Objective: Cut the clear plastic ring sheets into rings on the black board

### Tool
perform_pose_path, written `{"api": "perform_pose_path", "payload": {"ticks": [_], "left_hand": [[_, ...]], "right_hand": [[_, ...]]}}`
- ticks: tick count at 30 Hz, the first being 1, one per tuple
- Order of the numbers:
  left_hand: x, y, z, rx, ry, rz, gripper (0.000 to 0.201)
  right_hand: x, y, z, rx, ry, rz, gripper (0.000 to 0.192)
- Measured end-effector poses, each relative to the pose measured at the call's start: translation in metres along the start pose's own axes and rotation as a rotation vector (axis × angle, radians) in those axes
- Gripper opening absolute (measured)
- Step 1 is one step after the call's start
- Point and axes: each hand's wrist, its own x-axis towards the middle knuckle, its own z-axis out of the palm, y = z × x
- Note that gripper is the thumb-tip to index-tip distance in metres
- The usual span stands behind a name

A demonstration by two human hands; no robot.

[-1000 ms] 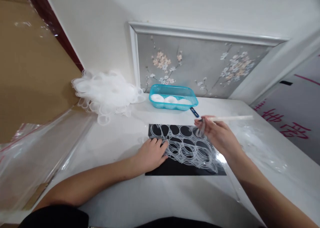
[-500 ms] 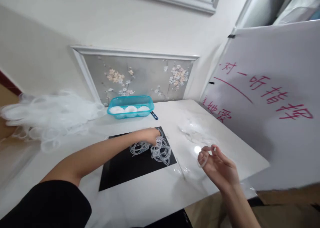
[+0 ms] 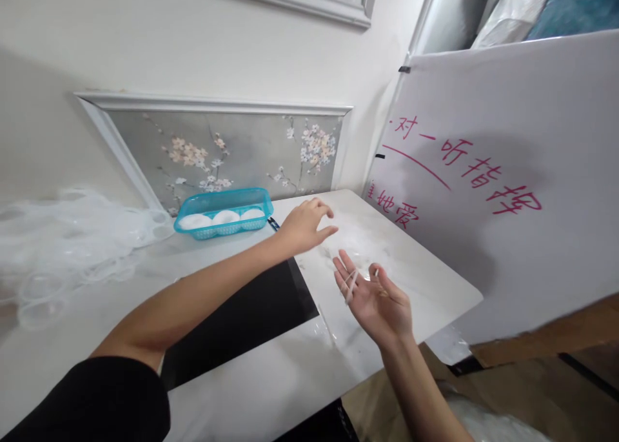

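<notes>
My left hand (image 3: 305,226) hangs above the table beyond the black mat, its fingers apart and nothing visible in them. Close to it, my right hand (image 3: 380,306) is turned palm up. A thin whitish band (image 3: 351,287) is looped across its outstretched fingers, while the index finger curls near the thumb. The black mat (image 3: 251,319) lies on the table under my left forearm, which covers part of it. No clear coiled loops show on the visible part of the mat. Clear crinkled plastic (image 3: 370,245) lies behind the right hand.
A teal basket (image 3: 222,232) with several round white items stands at the back of the white table (image 3: 271,377). Left of it is a large heap of translucent rings (image 3: 72,242). A whiteboard with red writing (image 3: 483,235) stands along the right side.
My left hand has lifted off the mat and moved right, opening. The clear coiled loops it was touching are no longer visible. My right hand's fingers have spread. The view has turned right.
</notes>
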Motion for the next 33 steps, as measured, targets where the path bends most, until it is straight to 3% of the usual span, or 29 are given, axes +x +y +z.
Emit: {"api": "perform_pose_path", "payload": {"ticks": [2, 5, 9, 12, 15, 18, 21, 26, 33], "left_hand": [[-0.041, 0.003, 0.001, -0.09, 0.082, 0.017, 0.024], [-0.097, 0.004, 0.005, -0.152, 0.046, -0.064, 0.026], [-0.146, -0.015, 0.003, -0.172, 0.143, -0.203, 0.017], [-0.171, -0.046, -0.018, -0.267, 0.226, -0.358, 0.017], [-0.192, -0.078, -0.051, -0.397, 0.278, -0.552, 0.023], [-0.205, -0.101, -0.072, -0.463, 0.26, -0.618, 0.031], [-0.206, -0.115, -0.074, -0.52, 0.225, -0.619, 0.033], [-0.205, -0.126, -0.061, -0.442, 0.134, -0.625, 0.029], [-0.208, -0.116, -0.047, -0.419, 0.056, -0.613, 0.027]], "right_hand": [[0.008, 0.012, 0.009, 0.004, -0.048, 0.011, 0.009], [0.021, 0.038, 0.028, -0.04, -0.117, 0.073, 0.007], [0.04, 0.077, 0.056, -0.182, -0.193, 0.152, 0.006], [0.056, 0.097, 0.072, -0.231, -0.235, 0.243, 0.006], [0.067, 0.109, 0.075, -0.316, -0.161, 0.47, 0.017], [0.069, 0.125, 0.069, -0.406, -0.032, 0.656, 0.024], [0.068, 0.144, 0.06, -0.351, 0.072, 0.708, 0.017], [0.072, 0.162, 0.051, -0.279, 0.155, 0.684, 0.008], [0.08, 0.153, 0.057, -0.278, 0.191, 0.586, 0.026]]}}
